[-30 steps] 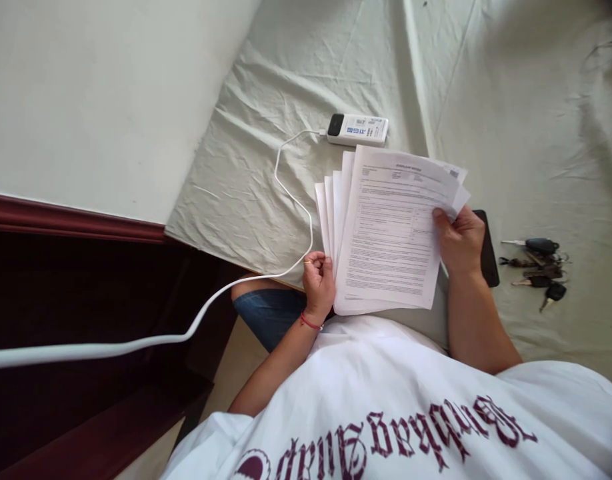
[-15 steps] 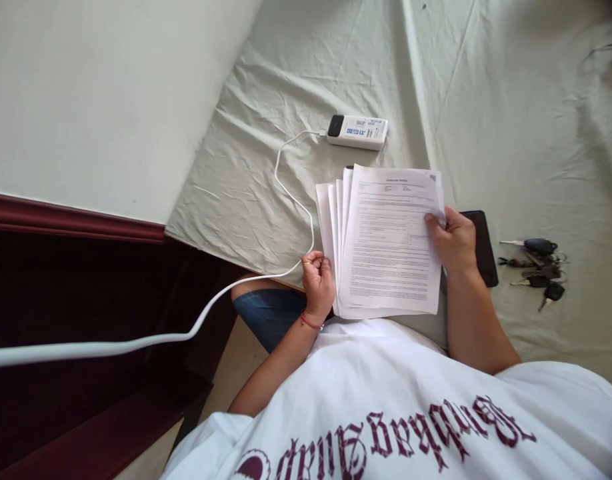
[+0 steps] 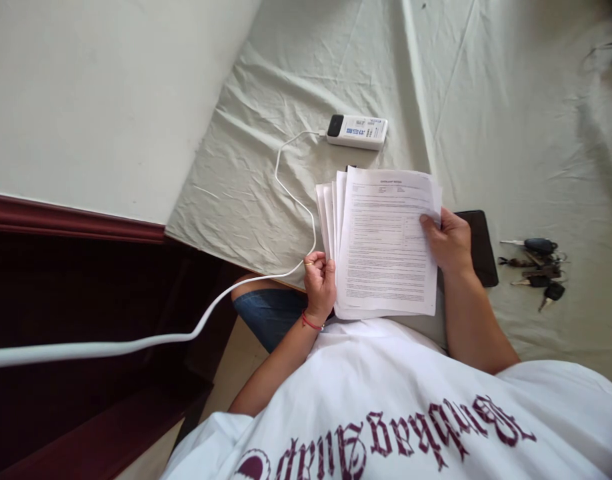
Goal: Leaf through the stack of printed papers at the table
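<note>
While our right hand (image 3: 451,241) pinches the papers (image 3: 386,260) at their right edge and our left hand (image 3: 319,285) pinches their left, we should grip lightly, avoiding creases.

Papers (image 3: 386,247) were white, lined with dark grey print. Cloth (image 3: 256,167) was plain pale grey-green. Power bank (image 3: 359,133) was white, black at one end, blue lettering; cable (image 3: 111,348) white. Phone (image 3: 480,250) looked black from where I stood, key heads (image 3: 540,245) too. Shirt (image 3: 376,367) was white with maroon lettering, bracelet (image 3: 312,325) red, shorts (image 3: 266,313) denim blue.
</note>
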A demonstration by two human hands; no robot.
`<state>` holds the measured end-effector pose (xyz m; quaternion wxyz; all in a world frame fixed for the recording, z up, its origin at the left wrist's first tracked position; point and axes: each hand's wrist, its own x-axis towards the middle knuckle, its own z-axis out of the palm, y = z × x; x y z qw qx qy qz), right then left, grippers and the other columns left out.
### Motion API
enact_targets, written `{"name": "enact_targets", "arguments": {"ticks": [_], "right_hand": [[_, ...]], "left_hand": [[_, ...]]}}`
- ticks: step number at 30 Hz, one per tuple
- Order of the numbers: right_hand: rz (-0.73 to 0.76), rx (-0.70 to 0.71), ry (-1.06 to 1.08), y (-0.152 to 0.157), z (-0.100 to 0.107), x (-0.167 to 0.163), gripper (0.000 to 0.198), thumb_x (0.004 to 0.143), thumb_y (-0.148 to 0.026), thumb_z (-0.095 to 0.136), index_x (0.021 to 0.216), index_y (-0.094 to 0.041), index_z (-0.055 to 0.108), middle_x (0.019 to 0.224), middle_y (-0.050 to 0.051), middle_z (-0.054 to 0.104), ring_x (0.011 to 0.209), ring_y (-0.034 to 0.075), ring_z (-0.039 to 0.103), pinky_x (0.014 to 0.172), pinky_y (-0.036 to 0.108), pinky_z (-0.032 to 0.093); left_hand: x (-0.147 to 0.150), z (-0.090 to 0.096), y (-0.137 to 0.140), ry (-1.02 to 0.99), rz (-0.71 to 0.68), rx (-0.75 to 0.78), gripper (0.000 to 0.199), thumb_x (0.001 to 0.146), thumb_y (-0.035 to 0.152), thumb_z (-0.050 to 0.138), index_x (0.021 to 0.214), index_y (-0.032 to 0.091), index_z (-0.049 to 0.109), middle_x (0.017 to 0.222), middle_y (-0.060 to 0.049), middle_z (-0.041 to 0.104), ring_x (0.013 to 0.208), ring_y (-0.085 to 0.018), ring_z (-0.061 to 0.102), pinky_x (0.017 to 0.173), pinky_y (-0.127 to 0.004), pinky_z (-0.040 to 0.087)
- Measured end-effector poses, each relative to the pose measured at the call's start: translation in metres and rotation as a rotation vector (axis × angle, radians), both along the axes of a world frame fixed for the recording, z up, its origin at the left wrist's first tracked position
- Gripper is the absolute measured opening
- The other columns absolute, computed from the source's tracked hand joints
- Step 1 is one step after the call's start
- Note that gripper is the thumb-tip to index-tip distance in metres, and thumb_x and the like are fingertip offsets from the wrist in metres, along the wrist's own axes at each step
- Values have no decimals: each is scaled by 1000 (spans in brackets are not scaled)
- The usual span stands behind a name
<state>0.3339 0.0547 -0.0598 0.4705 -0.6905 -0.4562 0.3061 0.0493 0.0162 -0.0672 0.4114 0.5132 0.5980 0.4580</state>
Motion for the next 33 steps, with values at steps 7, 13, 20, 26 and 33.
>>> {"name": "enact_targets", "arguments": {"ticks": [7,13,20,26,33], "right_hand": [[-12,51,16,1,0,-3,23,90,-42,63,97,-23,74,75,-1,65,67,19,60,61,30,50],[-18,108,76,2,0,-6,25,90,-45,65,95,-23,73,79,0,68,72,20,64,67,34,54],[-78,112,92,3,4,0,22,87,-47,69,90,-25,73,80,1,70,72,22,66,64,36,54],[-69,156,91,2,3,3,21,91,-46,67,98,-27,73,89,2,73,78,24,69,67,37,55],[-77,164,155,3,1,6,18,88,-44,72,96,-27,75,85,0,72,72,20,66,64,33,53]], "left_hand": [[-2,-4,-1,42,11,-24,23,98,43,53,110,23,47,87,-2,65,78,-16,65,76,-29,50],[-1,-6,0,37,11,11,24,99,42,53,111,23,45,95,-5,67,89,-18,68,84,-31,51],[-2,-5,2,125,57,62,22,98,43,55,101,23,46,89,-2,60,81,-16,64,80,-30,50],[-3,-6,3,119,54,81,21,99,42,54,99,23,46,88,-1,57,81,-15,62,80,-29,48],[-4,-9,2,118,65,124,17,100,37,53,100,22,46,87,0,55,78,-14,59,78,-29,47]]}}
